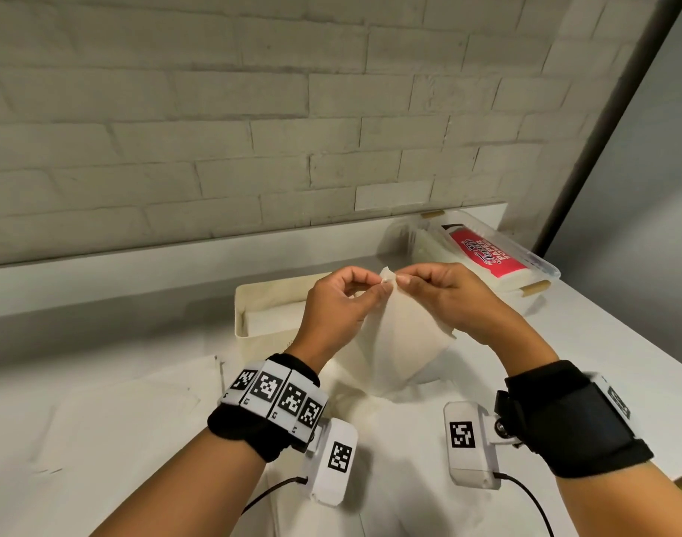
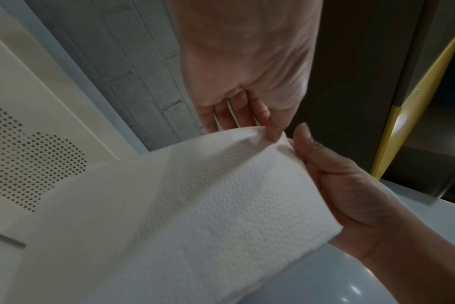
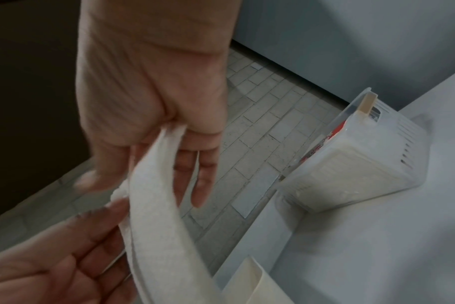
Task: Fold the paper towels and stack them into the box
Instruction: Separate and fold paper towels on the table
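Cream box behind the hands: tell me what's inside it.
The cream box holds at least one flat white paper towel on its floor. Its right part is hidden behind the left hand and the held towel.

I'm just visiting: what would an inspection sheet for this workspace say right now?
Surface: white table, flat paper sheets at left.
Job's things: paper towel lifted, top corner pinched; cream box behind it.
Clutter: clear bin holding a red-labelled pack, far right.
Hands: left hand and right hand both pinch the towel's corner.
Cables: black cables trail from the wrist cameras.
Surroundings: pale brick wall.
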`<state>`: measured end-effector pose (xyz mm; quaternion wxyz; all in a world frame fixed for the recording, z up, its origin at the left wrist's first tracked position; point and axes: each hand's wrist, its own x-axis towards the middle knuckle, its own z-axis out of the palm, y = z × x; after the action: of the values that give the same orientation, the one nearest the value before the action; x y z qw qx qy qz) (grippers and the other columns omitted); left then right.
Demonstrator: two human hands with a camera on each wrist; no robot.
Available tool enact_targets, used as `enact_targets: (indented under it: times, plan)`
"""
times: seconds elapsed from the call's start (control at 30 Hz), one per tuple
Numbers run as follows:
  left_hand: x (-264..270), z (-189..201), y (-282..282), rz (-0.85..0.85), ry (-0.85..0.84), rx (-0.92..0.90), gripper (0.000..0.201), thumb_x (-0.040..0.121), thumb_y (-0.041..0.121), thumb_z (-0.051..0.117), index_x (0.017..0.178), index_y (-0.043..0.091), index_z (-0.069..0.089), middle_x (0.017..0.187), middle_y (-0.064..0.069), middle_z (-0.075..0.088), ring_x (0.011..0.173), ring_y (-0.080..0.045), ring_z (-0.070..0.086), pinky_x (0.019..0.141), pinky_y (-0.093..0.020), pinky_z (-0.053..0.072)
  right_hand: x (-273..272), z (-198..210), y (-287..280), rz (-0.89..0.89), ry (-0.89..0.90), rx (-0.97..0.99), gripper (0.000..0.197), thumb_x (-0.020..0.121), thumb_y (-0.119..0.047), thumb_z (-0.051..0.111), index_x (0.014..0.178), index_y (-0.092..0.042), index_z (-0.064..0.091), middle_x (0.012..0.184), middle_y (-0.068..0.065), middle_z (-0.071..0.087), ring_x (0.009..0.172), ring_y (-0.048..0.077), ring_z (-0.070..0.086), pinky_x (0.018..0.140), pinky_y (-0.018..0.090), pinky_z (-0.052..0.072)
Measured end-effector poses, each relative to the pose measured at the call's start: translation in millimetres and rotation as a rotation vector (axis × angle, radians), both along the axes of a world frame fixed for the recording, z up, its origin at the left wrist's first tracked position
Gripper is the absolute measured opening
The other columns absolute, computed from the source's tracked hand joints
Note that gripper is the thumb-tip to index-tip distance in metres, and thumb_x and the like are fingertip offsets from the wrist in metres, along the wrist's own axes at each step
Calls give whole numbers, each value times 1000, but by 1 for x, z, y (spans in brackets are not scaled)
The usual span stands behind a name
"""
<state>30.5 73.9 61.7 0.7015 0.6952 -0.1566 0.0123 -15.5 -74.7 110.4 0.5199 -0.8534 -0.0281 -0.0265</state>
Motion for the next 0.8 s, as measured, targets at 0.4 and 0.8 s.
enact_targets:
  times: [0.4,0.8]
  plan:
    - [-12,-17,-6,80,-131,66,28,77,12,75,77,29,53,79,12,61,73,-6,57,73,-17,48,0,12,-15,-246,-81,-425,21,85,-16,66,106,-18,67,91,-5,64,83,12,56,68,17,38]
    - [-88,-86,-47,-967,-230,1250,35,74,38,75,102,22,63,97,5,56,90,-13,52,72,-28,43,-31,10,-55,-499,-111,-531,21,89,-17,60,108,-13,68,111,4,65,104,18,53,82,20,35]
